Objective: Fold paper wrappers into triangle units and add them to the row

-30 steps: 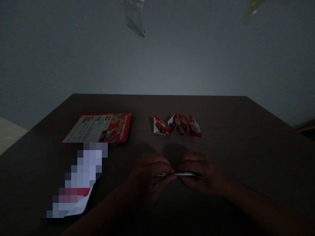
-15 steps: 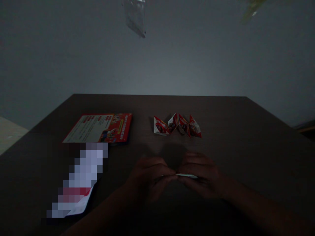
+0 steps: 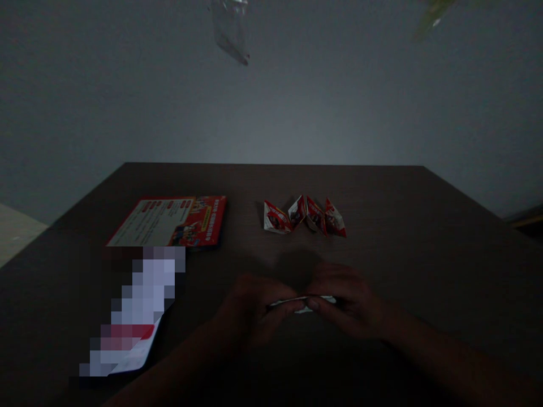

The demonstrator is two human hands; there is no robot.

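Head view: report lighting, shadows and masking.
In the head view, light is dim, the grey wall palest around its middle; same view, soft shadows darken the brown wood-grain table beyond the bare left hand and bare right hand, and coarse square pixels mask most of a pale, flat, round-cornered object.

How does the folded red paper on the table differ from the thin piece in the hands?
Place: the folded red paper rests on the table; the thin piece is pinched by the left hand and right hand. Pose: the folded red paper stands in zigzag peaks; the thin piece is seen nearly edge-on. Look: the folded red paper shows printed red panels; the thin piece shows mostly a pale strip, partly covered. Both show white.
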